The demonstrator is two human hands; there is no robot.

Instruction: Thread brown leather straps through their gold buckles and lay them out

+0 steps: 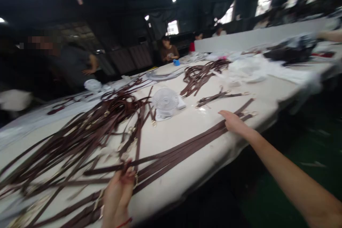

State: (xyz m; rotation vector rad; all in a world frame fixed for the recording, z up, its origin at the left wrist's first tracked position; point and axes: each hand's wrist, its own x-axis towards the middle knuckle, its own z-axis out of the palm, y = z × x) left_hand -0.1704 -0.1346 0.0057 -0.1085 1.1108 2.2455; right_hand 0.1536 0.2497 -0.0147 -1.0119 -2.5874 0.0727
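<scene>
Long brown straps (181, 151) with gold-coloured metal hardware lie stretched in a bundle along the near table edge. My right hand (235, 124) is closed over the bundle near its far right end, thumb pointing left. At the left end of the same straps, my left hand (120, 185) pinches a brown strap close to a metal fitting. A red cord circles the left wrist. Beside the left hand spreads a big tangled heap of brown straps (88, 131) with metal clips. Some fingers of both hands are hidden or blurred.
A small white fan (165, 100) stands mid-table. Behind it are a short strap bundle (220, 97), another strap pile (201, 74) and white plastic wrapping (248, 67). Several people are around the table, including a seated person (170, 51). The pale table's edge (203, 174) runs diagonally.
</scene>
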